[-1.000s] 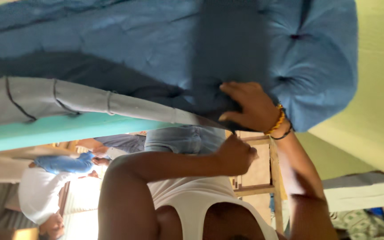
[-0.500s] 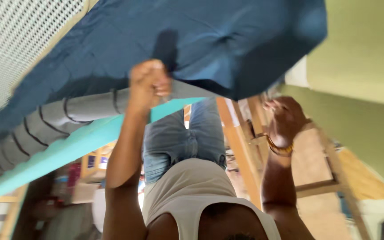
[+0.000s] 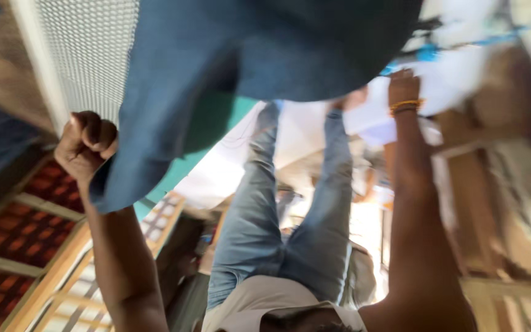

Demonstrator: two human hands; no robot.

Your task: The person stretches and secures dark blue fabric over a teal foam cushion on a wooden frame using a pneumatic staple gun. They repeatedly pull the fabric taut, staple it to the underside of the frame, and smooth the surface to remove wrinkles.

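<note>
A large dark blue padded cloth hangs across the top of the view. My left hand is clenched in a fist on its lower left corner, with the arm running down to the bottom edge. My right hand, with yellow bangles at the wrist, is raised just under the cloth's right edge. Motion blur hides whether its fingers hold the fabric. Between my arms I see my white top and blue jeans.
A white mesh panel stands at the upper left. Below it is a wooden frame with reddish tiles. A teal surface shows under the cloth. Blurred wooden furniture fills the right side.
The view has swung round. My left fist has moved left and down with the cloth's corner. My right hand has risen from beside the cloth to its right edge.
</note>
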